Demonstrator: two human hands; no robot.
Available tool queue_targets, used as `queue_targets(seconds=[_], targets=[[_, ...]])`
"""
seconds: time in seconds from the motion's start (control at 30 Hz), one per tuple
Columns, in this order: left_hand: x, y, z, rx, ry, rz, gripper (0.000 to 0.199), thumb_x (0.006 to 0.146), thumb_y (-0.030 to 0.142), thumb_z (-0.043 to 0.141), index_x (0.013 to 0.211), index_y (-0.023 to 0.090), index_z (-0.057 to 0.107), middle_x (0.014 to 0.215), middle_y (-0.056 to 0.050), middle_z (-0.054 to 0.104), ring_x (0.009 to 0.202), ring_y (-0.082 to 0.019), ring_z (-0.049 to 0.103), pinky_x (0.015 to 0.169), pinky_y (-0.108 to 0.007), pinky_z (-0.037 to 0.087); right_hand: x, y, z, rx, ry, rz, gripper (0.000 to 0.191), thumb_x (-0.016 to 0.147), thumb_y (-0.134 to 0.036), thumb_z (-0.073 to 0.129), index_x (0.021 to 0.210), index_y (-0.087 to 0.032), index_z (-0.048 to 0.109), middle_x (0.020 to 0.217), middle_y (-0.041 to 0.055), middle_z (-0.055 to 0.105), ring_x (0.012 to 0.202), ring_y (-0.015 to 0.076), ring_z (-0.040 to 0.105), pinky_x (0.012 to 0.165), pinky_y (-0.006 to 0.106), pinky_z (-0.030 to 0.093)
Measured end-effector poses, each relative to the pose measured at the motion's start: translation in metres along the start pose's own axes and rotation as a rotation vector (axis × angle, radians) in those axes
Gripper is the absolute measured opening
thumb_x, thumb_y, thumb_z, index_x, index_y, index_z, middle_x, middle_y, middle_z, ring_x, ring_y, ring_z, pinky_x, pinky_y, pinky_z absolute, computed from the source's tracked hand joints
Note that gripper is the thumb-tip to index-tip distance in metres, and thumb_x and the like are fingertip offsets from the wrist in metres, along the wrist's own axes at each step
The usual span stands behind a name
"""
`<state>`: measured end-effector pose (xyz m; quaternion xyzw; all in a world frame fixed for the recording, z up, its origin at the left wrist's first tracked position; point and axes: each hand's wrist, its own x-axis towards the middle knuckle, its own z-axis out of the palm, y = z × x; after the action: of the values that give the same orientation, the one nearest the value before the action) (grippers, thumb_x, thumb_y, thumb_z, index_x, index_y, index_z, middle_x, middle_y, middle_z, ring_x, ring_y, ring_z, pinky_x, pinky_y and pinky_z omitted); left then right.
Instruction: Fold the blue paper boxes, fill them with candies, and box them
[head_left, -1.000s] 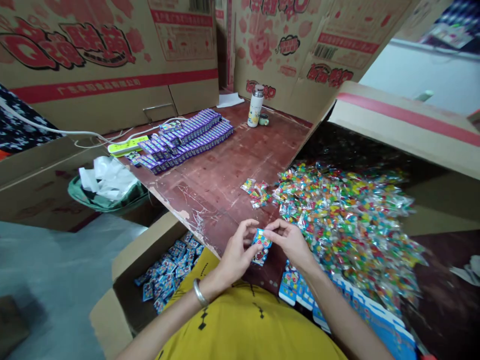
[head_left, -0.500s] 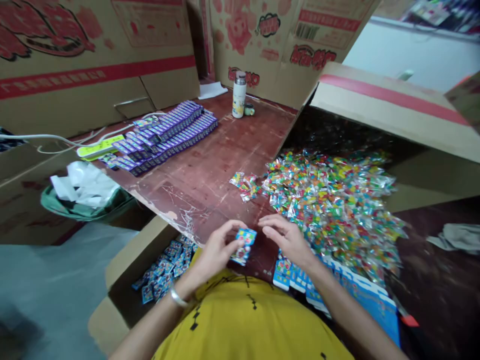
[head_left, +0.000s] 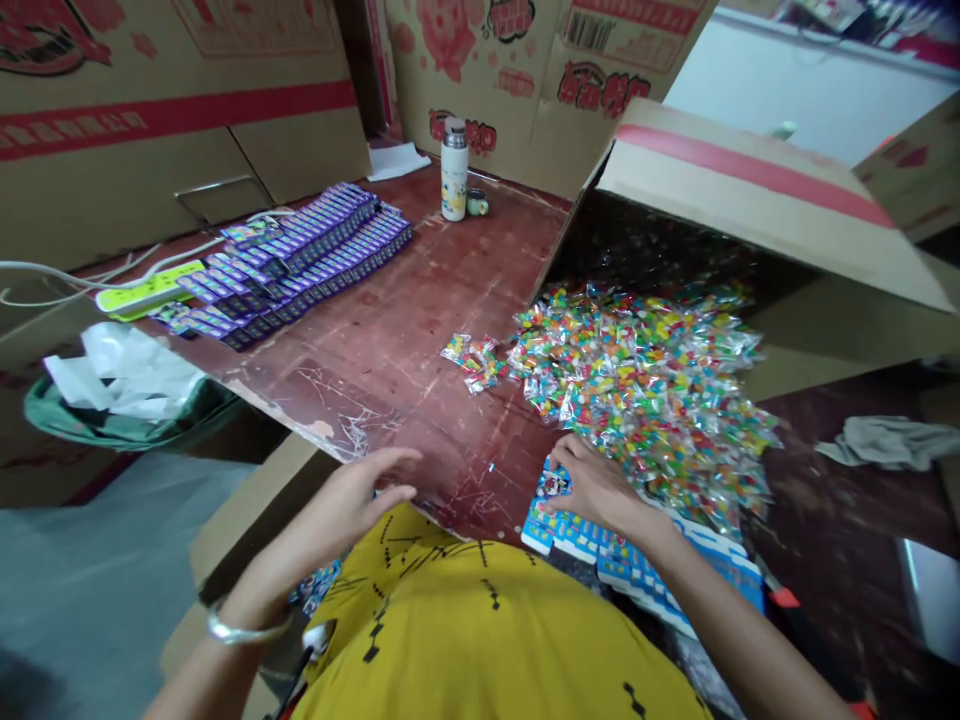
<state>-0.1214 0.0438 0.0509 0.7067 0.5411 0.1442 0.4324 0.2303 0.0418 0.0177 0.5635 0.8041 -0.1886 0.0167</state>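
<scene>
My right hand (head_left: 596, 485) has its thumb and fingers around the end flat blue printed packet (head_left: 553, 484) of an overlapping row. The other blue packets (head_left: 720, 570) run to the right beneath my forearm. Just beyond that hand lies a large heap of clear bags of colourful candies (head_left: 637, 380). My left hand (head_left: 356, 500) is over the table's front edge, fingers and thumb apart, holding nothing I can see. Below it stands an open cardboard box (head_left: 251, 500); some small blue packets (head_left: 319, 585) show in it, mostly hidden by my arm.
A tipped carton (head_left: 742, 175) opens onto the candy heap. Stacked purple boxes (head_left: 300, 260), a yellow power strip (head_left: 150, 287) and a flask (head_left: 454, 170) with a small cup (head_left: 477, 203) stand farther back. A green bag (head_left: 112, 430) is at the left, a grey cloth (head_left: 892, 443) at the right.
The blue packet that was in my left hand is out of it, and that hand has moved left and opened. My right hand has come down onto the row of blue packets.
</scene>
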Motion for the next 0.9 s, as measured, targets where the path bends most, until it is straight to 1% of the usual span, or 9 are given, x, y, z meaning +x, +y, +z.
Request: queue_targets(seconds=[0.13,0.2,0.37,0.43,0.53,0.6,0.73,0.8,0.9], targets=[[0.026,0.028,0.043,-0.087,-0.039,0.102,0.023,0.084,0.028,0.055,0.104,0.021,0.064,0.100,-0.004,0.070,0.090,-0.019,0.065,0.082,-0.030,0.050,0.007,-0.007,0.000,-0.041,0.015,0.092,0.071,0.057,-0.043,0.085,0.115,-0.024,0.051,0.111,0.0066,0.056,0.101,0.0274,0.056,0.074,0.033,0.043],[0.034,0.036,0.060,-0.071,-0.038,0.161,0.019,0.083,0.026,0.057,0.100,0.021,0.064,0.097,-0.004,0.070,0.088,-0.019,0.064,0.081,-0.029,0.048,0.007,-0.007,0.001,-0.029,0.009,0.171,0.068,0.056,-0.044,0.085,0.113,-0.024,0.052,0.109,0.0067,0.057,0.094,0.0263,0.059,0.068,0.030,0.041],[0.047,0.051,0.091,-0.015,-0.046,0.259,0.016,0.085,0.026,0.057,0.099,0.021,0.062,0.098,-0.005,0.069,0.089,-0.020,0.064,0.081,-0.029,0.048,0.007,0.003,0.001,0.136,0.061,0.201,0.021,0.070,-0.032,0.075,0.082,-0.023,0.060,0.086,-0.0002,0.059,0.074,0.0165,0.056,0.060,0.025,0.035],[0.051,0.055,0.099,0.013,-0.039,0.295,0.022,0.085,0.030,0.059,0.104,0.021,0.061,0.102,-0.007,0.067,0.094,-0.022,0.063,0.084,-0.031,0.048,0.009,0.006,-0.002,0.291,0.103,0.159,0.016,0.075,-0.033,0.070,0.071,-0.021,0.059,0.077,-0.0016,0.057,0.068,0.0146,0.053,0.059,0.025,0.035],[0.055,0.061,0.110,0.060,0.002,0.344,0.052,0.078,0.041,0.068,0.123,0.020,0.051,0.117,-0.011,0.062,0.107,-0.028,0.059,0.093,-0.039,0.047,0.018,0.003,-0.011,0.691,0.206,0.112,0.024,0.079,-0.041,0.065,0.071,-0.020,0.057,0.067,-0.0029,0.054,0.062,0.0131,0.051,0.057,0.024,0.038],[0.056,0.065,0.114,0.080,0.063,0.361,0.069,0.074,0.044,0.071,0.133,0.021,0.042,0.125,-0.014,0.056,0.116,-0.031,0.054,0.099,-0.045,0.043,0.025,-0.004,-0.017,0.932,0.239,0.140,0.029,0.078,-0.046,0.066,0.072,-0.020,0.055,0.060,-0.0046,0.051,0.054,0.0114,0.046,0.049,0.022,0.036],[0.059,0.070,0.109,-0.030,0.170,0.354,0.060,0.081,0.034,0.064,0.136,0.021,0.042,0.133,-0.014,0.052,0.124,-0.030,0.048,0.107,-0.046,0.036,0.033,-0.022,-0.023,1.203,0.286,0.247,0.032,0.076,-0.052,0.067,0.076,-0.021,0.057,0.056,-0.0062,0.047,0.043,0.0093,0.038,0.038,0.021,0.032],[0.060,0.070,0.100,-0.209,0.137,0.313,0.057,0.081,0.035,0.064,0.133,0.021,0.047,0.131,-0.013,0.054,0.121,-0.029,0.051,0.106,-0.045,0.038,0.030,-0.032,-0.023,1.275,0.348,0.205,0.033,0.083,-0.053,0.059,0.091,-0.021,0.062,0.063,-0.0034,0.053,0.047,0.0111,0.045,0.040,0.022,0.038],[0.061,0.068,0.084,-0.611,-0.026,0.234,0.053,0.083,0.037,0.063,0.131,0.017,0.052,0.125,-0.012,0.061,0.114,-0.027,0.056,0.102,-0.041,0.042,0.021,-0.047,-0.018,1.205,0.337,0.043,0.041,0.090,-0.048,0.051,0.121,-0.022,0.058,0.079,0.0013,0.059,0.059,0.0132,0.054,0.047,0.024,0.044]])
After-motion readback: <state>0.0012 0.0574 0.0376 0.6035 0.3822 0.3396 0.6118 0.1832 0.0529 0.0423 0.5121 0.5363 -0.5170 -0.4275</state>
